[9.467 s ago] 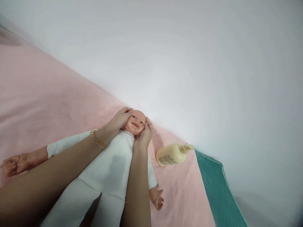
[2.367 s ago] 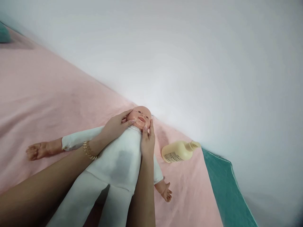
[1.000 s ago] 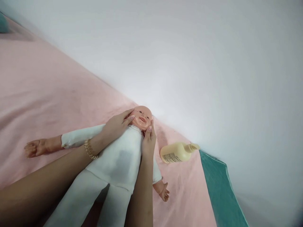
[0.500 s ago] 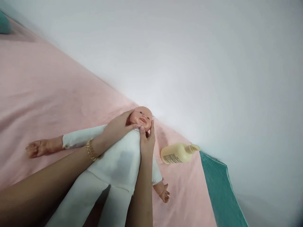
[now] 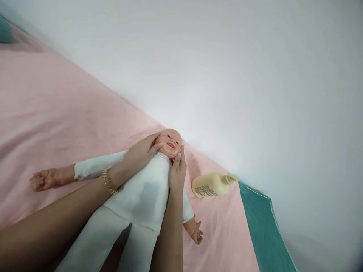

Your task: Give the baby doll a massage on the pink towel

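A baby doll (image 5: pixel 144 189) with a white cloth body lies on its back, its arms stretched out to both sides and its legs toward me. My left hand (image 5: pixel 141 153), with a gold bracelet at the wrist, cups one side of the doll's head; its thumb rests on the cheek. Against the other side of the head is my right hand (image 5: pixel 178 170), thumb near the jaw. Some fingers of both hands are hidden behind the head. A pale yellow pump bottle (image 5: pixel 211 184) stands just right of the doll, touched by neither hand.
A pink cloth (image 5: pixel 70 102) lies under the doll and bottle. Its right edge borders a green surface (image 5: pixel 262 215). A plain white wall (image 5: pixel 227 75) rises behind. Part of a green object (image 5: pixel 5 30) shows at the far left.
Both thumbs have moved apart, from below the doll's chin outward and up to the sides of its lower face. The doll and the bottle stay in place.
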A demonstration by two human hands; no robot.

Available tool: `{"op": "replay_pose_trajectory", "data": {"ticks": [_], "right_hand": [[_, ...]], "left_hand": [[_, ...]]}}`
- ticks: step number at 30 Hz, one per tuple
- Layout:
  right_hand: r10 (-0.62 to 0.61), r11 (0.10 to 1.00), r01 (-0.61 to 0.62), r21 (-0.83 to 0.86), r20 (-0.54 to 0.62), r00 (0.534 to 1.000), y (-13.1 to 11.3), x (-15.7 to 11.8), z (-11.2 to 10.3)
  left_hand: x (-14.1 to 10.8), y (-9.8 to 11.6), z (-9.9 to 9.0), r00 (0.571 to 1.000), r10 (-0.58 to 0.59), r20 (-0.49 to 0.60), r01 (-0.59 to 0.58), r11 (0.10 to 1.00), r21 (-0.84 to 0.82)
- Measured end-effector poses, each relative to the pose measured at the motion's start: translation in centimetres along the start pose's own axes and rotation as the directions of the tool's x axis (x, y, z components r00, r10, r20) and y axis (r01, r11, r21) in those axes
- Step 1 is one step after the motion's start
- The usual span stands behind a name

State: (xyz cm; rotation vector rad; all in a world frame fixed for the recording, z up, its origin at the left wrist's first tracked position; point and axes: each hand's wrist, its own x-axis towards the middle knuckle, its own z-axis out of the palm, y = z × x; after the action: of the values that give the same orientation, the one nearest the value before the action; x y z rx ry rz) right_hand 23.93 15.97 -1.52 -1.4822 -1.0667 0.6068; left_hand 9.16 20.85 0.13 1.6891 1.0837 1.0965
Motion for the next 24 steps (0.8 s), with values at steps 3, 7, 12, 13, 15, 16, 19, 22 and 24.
{"op": "replay_pose_trajectory", "data": {"ticks": [3,7,12,13,15,16,19,22,24], "right_hand": [[0.016,0.999,-0.016,0.030,0.001,1.000,0.1,0.0,0.0],[0.058,0.998,-0.058,-0.002,-0.005,0.998,-0.8,-0.2,0.1],[0.115,0.993,-0.115,0.002,0.002,0.993,-1.5,-0.6,0.2],[0.118,0.993,-0.118,-0.002,0.009,0.993,-1.4,-0.6,0.2],[0.115,0.993,-0.115,-0.010,0.019,0.993,-1.2,-0.6,0.2],[0.111,0.994,-0.110,-0.017,0.022,0.994,-1.1,-0.5,0.1],[0.097,0.994,-0.096,-0.043,0.020,0.995,-1.2,-0.5,0.1],[0.075,0.995,-0.073,-0.063,0.026,0.997,-1.6,-0.7,0.0],[0.054,0.995,-0.051,-0.088,0.034,0.998,-1.7,-0.7,0.0]], "left_hand": [[0.0,0.0,0.0,1.000,0.006,0.001,-0.006,1.000,0.027],[0.0,0.3,-0.1,1.000,0.006,-0.009,-0.005,0.999,0.048],[0.3,0.1,0.0,0.999,0.043,0.031,-0.045,0.997,0.056],[0.4,0.0,0.0,0.998,0.048,0.029,-0.051,0.996,0.079],[0.6,-0.3,0.1,0.999,0.046,0.024,-0.049,0.991,0.122],[0.7,-0.5,0.1,0.999,0.043,0.028,-0.047,0.990,0.135],[0.7,-0.8,0.1,0.998,0.049,0.033,-0.053,0.989,0.139],[0.6,-0.7,0.1,0.998,0.068,0.014,-0.070,0.990,0.120],[0.5,-0.6,0.0,0.997,0.082,0.005,-0.082,0.991,0.105]]}}
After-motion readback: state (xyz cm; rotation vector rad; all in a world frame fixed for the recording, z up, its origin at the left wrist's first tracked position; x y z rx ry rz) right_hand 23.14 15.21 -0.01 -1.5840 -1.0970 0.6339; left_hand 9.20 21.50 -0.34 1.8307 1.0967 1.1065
